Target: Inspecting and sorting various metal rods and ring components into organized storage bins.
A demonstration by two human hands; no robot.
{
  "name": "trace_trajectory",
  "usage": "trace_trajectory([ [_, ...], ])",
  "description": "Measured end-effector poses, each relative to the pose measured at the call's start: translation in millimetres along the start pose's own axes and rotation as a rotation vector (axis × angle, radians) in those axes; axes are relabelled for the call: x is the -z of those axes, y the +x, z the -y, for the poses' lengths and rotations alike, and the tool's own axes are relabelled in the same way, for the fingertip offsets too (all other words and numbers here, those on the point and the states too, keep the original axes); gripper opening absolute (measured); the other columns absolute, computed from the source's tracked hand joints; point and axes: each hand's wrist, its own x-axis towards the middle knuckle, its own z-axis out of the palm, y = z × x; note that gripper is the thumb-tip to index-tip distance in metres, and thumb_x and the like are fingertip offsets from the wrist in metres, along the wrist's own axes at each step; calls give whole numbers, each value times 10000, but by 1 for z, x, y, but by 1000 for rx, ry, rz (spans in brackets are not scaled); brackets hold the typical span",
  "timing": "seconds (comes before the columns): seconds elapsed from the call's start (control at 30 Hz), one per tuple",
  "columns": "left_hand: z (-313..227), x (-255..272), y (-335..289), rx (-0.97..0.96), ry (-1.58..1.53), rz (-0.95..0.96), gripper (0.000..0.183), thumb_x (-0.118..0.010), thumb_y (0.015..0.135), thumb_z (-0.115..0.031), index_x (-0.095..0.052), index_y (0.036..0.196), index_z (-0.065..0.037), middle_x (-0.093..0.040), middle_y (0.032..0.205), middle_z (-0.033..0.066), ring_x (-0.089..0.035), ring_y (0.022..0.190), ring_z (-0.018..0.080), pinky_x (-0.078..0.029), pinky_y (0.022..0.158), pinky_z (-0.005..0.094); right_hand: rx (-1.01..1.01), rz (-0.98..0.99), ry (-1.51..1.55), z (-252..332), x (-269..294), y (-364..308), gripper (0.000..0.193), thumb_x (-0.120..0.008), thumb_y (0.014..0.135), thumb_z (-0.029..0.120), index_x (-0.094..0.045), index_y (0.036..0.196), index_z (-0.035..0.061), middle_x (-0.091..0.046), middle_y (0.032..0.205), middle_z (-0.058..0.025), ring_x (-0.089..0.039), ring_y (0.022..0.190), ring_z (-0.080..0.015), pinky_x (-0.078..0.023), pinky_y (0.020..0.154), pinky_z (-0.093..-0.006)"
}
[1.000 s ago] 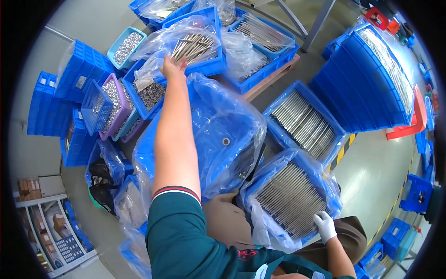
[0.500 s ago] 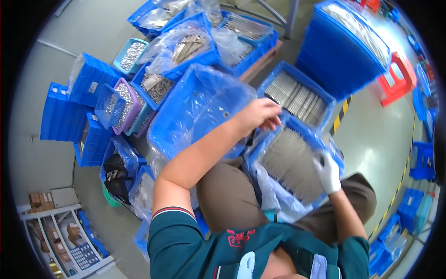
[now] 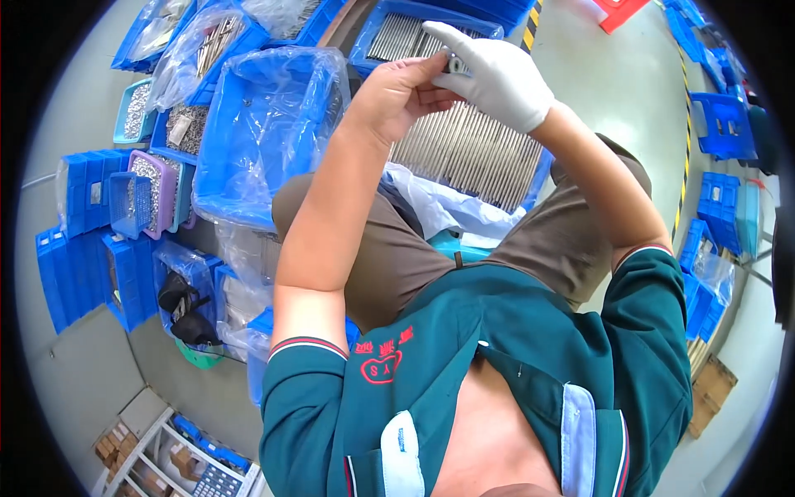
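My bare left hand point(image 3: 403, 98) and my white-gloved right hand point(image 3: 505, 81) meet above the blue bins. A small shiny metal part point(image 3: 455, 64) shows between them. My left thumb and fingers are closed at the part, which they partly hide. The right thumb and fingers spread apart around it, the index finger stretched out. Below lies a row of thin metal rods point(image 3: 468, 157) in a blue bin point(image 3: 538, 176) between my knees. Behind it, another blue bin point(image 3: 362, 56) holds similar rods point(image 3: 393, 40), partly covered by my hands.
To the left stands a large blue bin point(image 3: 207, 178) lined with clear plastic. Beyond it are a purple basket point(image 3: 168, 195) of small metal parts, a light-blue basket point(image 3: 126, 112) and stacked blue crates point(image 3: 87, 195). A red stand point(image 3: 619, 12) is at the far right.
The gloved right hand has risen from the rods to meet my left hand, and the metal part now shows between them. The view has shifted, so the bins sit higher and farther left.
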Motion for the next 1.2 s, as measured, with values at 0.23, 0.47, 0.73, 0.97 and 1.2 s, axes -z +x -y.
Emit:
trace_trajectory([
  [0.23,5,21,0,-42,-61,-109,198,-607,872,-189,-637,999,-40,-670,913,102,-656,820,201,-534,765,349,-27,67,32,-2,-25,12,613,-656,787,290,-413,1331,142,-642,915,-165,-636,810,-307,-507,719,-350],
  [0.47,-22,29,4,-266,-221,-272,162,-637,842,-158,-618,885,-4,-665,849,161,-655,804,245,-500,746,322,-572,17,241,-177,-112,-79,458,-589,802,386,-594,1057,6,-653,791,-165,-634,797,-315,-491,740,-372],
  [0.73,-17,39,-5,-254,-132,-243,177,-645,837,-164,-618,900,-1,-666,851,161,-662,787,247,-504,718,304,-1514,510,-59,-109,-213,-156,400,-580,742,277,-655,1021,-1,-624,1103,-180,-596,1056,-285,-484,865,-326],
  [0.97,-22,35,-1,-231,-185,-240,199,-645,843,-184,-610,905,3,-663,871,176,-660,791,250,-503,716,304,-1849,256,-387,-107,-238,-139,435,-661,710,255,-621,1054,-9,-612,1109,-180,-614,1031,-281,-514,831,-355],
  [1.2,-31,45,-17,-261,-235,-239,202,-641,845,-181,-598,922,0,-660,882,187,-660,801,264,-504,721,310,-1810,221,-501,-109,-250,-139,274,-622,769,204,-649,972,23,-645,1021,-141,-647,951,-282,-540,765,-368],
])
